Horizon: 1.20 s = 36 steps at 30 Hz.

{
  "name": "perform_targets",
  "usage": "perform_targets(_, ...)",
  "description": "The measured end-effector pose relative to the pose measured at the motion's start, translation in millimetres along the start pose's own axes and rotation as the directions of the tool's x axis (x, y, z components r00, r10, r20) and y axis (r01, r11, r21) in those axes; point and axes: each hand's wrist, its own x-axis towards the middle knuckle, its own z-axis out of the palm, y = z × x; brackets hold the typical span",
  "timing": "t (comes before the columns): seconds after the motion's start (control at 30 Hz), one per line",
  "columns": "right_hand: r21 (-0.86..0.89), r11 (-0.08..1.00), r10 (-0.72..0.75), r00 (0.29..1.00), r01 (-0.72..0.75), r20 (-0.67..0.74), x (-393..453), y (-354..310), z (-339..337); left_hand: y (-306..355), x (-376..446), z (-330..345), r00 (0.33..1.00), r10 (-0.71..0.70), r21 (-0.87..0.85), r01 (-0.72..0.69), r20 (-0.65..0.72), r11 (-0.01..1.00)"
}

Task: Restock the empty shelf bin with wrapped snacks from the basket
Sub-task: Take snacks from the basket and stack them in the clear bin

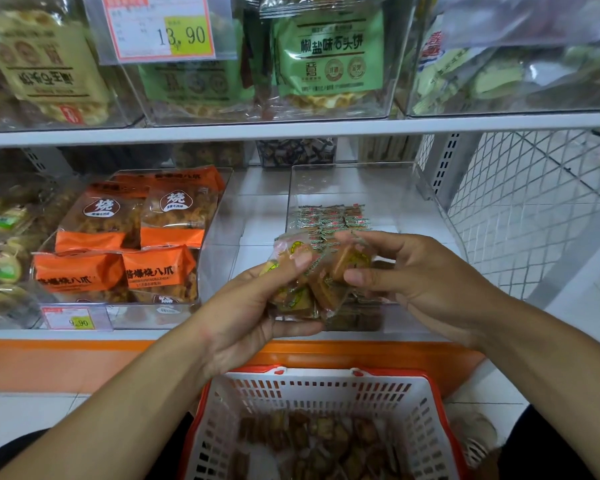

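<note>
- Nearest you, the basket (pixel 321 386) sits low between your forearms, just under the shelf edge, so each reach up to the bin is short. A layer of wrapped snacks (pixel 312 441) covers its bottom, so by my reading plenty is left to move.
- Your left hand (pixel 246 317) is palm-up with its fingers (pixel 300 260) curled round a bunch of wrapped snacks (pixel 302 296), cradling them from below so none slide off.
- Your right hand (pixel 426 282) pinches one brown snack (pixel 349 263) at the bunch's right side between thumb and forefinger, probably to lift it off singly.
- Both hands hover over the front of the clear shelf bin (pixel 426 192), right where the snacks are to go.
- Deeper in that bin a small stack of red-and-green wrapped pieces (pixel 329 220) lies toward the back, leaving its front floor free.
- To the left, a neighbouring bin holds orange packets (pixel 132 237).
</note>
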Motion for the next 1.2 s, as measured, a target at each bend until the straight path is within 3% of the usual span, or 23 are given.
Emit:
perform_targets(0.13, -0.206, 0.977, -0.022, 0.986, 0.057, 0.167, -3.4, -2.8, -5.3, -1.7, -1.5, 2.1, 1.000, -0.010, -0.032, 0.011, 0.020, 0.999)
perform_targets(0.37, -0.388, 0.918, 0.007, 0.973, 0.085, 0.229, -4.3, -7.4, -9.7, -4.4, 1.8, 2.0, 0.999, -0.028, -0.049, 0.029, 0.030, 0.998)
perform_targets(0.53, -0.518, 0.851, 0.036, 0.974, 0.088, 0.224, -8.8, -16.1, -11.7, 1.1, 7.2, -5.0, 0.998, 0.043, -0.141, -0.048, -0.036, 0.989)
perform_targets(0.57, -0.454, 0.889, 0.024, 0.983, 0.062, 0.183, -8.4, -17.0, -11.8, 2.2, 8.2, -7.9, 0.996, 0.077, -0.152, -0.081, -0.035, 0.985)
perform_targets(0.63, -0.102, 0.993, 0.076, 0.992, -0.066, 0.104, -6.3, -16.5, -9.3, 2.3, 10.8, -11.9, 0.988, 0.150, -0.160, -0.155, -0.047, 0.975)
perform_targets(0.7, 0.288, 0.933, 0.188, 0.975, -0.216, 0.123, -4.3, -12.5, -0.5, -0.5, 13.1, -11.9, 0.974, 0.210, -0.120, -0.218, -0.080, 0.969)
perform_targets(0.73, 0.392, 0.879, 0.231, 0.962, -0.272, 0.149, -3.7, -9.3, 5.3, -3.1, 14.5, -11.1, 0.966, 0.243, -0.078, -0.249, -0.083, 0.965)
perform_targets(0.9, 0.507, 0.805, 0.280, 0.951, -0.309, 0.136, -1.5, 6.6, 26.6, -18.8, 19.7, -7.5, 0.912, 0.407, 0.176, -0.393, -0.051, 0.902)
perform_targets(1.03, 0.509, 0.808, 0.258, 0.955, -0.297, 0.148, 0.3, 7.5, 25.3, -20.1, 19.9, -10.6, 0.867, 0.497, 0.447, -0.433, -0.031, 0.783)
perform_targets(1.2, 0.493, 0.826, 0.227, 0.962, -0.273, 0.153, -0.6, 2.8, 22.0, -22.1, 17.5, -6.3, 0.804, 0.594, 0.588, -0.491, 0.022, 0.643)
